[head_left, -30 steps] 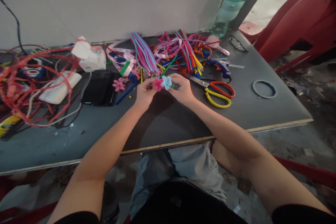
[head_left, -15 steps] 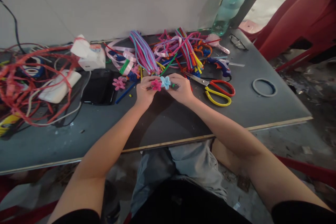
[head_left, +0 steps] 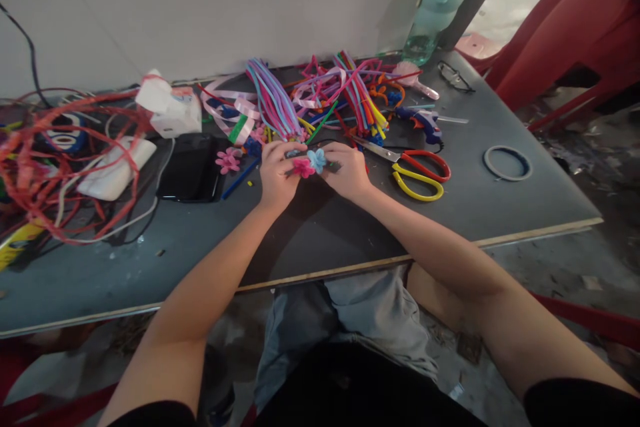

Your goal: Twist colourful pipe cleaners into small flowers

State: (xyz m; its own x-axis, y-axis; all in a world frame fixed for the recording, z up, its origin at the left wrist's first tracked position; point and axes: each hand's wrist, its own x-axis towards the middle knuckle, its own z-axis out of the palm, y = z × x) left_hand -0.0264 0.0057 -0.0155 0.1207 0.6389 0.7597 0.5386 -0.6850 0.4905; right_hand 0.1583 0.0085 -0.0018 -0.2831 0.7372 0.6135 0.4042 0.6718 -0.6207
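Observation:
My left hand (head_left: 278, 172) is closed on a dark pink pipe-cleaner flower (head_left: 303, 167). Right beside it, my right hand (head_left: 346, 169) pinches a light blue pipe-cleaner flower (head_left: 316, 160). Both blossoms face me and meet side by side above the table (head_left: 320, 233); the fingers hide their stems. Another pink flower (head_left: 229, 161) lies to the left of my left hand. Scissors (head_left: 417, 175) with one red and one yellow handle rest to the right of my right hand, blades towards it.
Behind my hands lie bundled pipe cleaners (head_left: 273, 100), more bundles (head_left: 363, 103) and a glue gun (head_left: 423, 122). A phone (head_left: 189, 170), tangled red ribbon (head_left: 45, 207) and a tissue pack (head_left: 175, 112) are left. Rightwards are a tape roll (head_left: 507, 163), a bottle (head_left: 437, 13) and a chair (head_left: 565, 27).
The pink flower has turned and shifted slightly right and down, closer against the blue one. Both hands keep their hold in nearly the same place. The view has shifted a little.

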